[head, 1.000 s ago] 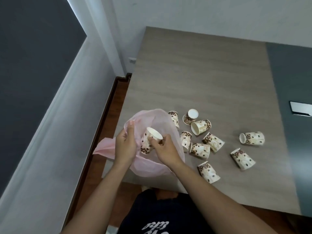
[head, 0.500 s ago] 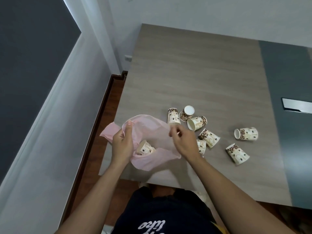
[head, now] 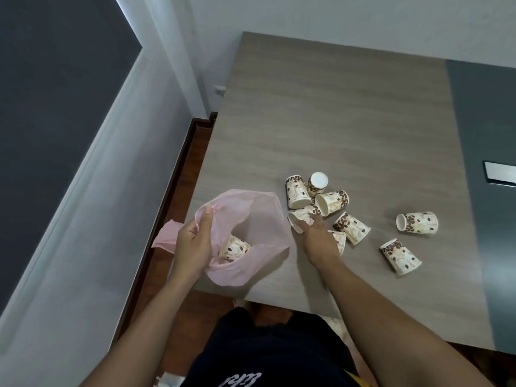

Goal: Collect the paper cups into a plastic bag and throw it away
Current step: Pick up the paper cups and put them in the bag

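Observation:
A pink plastic bag lies open at the table's near left corner. My left hand pinches its rim and holds the mouth open. One paper cup with a coffee-bean print lies inside the bag. My right hand is just right of the bag, its fingers closing around a tipped cup. Several more cups lie on their sides nearby: a cluster behind my right hand, one to its right, and two farther right. Another cup is partly hidden under my right wrist.
The wood-grain table has a dark grey section on its right with a metal plate. A white wall and a brown floor strip run along the table's left edge. My dark shirt shows at the bottom.
My right hand dropped a cup into the bag, left the bag and moved right onto a cup in the cluster. My left hand keeps hold of the bag's rim.

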{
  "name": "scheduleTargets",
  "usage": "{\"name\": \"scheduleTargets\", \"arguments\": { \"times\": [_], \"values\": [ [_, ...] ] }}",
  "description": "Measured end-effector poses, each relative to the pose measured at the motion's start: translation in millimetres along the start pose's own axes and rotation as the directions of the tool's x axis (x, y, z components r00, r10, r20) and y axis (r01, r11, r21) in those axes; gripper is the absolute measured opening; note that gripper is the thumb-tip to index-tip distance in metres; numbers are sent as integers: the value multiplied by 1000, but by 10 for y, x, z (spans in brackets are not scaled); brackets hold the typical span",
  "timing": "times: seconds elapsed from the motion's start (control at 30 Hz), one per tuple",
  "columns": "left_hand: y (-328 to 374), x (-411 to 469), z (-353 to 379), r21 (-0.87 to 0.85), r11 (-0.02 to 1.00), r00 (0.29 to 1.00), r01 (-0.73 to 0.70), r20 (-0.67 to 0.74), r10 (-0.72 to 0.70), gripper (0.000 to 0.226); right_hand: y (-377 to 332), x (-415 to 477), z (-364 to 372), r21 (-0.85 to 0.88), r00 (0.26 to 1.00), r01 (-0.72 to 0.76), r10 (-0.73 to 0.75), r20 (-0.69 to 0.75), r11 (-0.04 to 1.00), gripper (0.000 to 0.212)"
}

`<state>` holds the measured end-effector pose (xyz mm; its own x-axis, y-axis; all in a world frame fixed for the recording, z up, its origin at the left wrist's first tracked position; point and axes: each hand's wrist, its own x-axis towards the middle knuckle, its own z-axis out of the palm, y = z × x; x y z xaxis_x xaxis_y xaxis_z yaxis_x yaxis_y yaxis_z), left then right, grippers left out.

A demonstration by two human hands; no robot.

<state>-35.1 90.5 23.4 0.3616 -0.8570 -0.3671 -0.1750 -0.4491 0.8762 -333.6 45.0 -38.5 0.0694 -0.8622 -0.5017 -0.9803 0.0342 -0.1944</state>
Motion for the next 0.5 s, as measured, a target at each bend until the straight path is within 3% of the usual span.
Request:
{"name": "scheduleTargets", "arguments": {
  "times": [0.1, 0.23, 0.37, 0.43, 0.5],
  "values": [
    [-8, -36, -15, 47, 999, 1000, -19, 24, 18, 73, 4, 56, -14, -80, 997, -9, 2, -84, 997, 65],
    [31, -50, -39, 72, 997, 999, -29, 22, 27, 59, 67, 72, -16, -98, 988, -36, 20, -152, 995, 60],
    [89, -50, 14, 3, 1000, 999, -23, 29, 23, 54, 156, 41, -90, 73, 957, -90, 106, -268, 993, 46],
    [117, -46, 55, -18, 1000, 999, -17, 31, 18, 53, 200, 12, -171, 263, 923, -117, 203, -328, 958, 43],
    [147, -35, 91, -36, 999, 999, -12, 45, 14, 48, 203, -53, -285, 515, 857, -78, 322, -403, 854, 33]
  ]
}}
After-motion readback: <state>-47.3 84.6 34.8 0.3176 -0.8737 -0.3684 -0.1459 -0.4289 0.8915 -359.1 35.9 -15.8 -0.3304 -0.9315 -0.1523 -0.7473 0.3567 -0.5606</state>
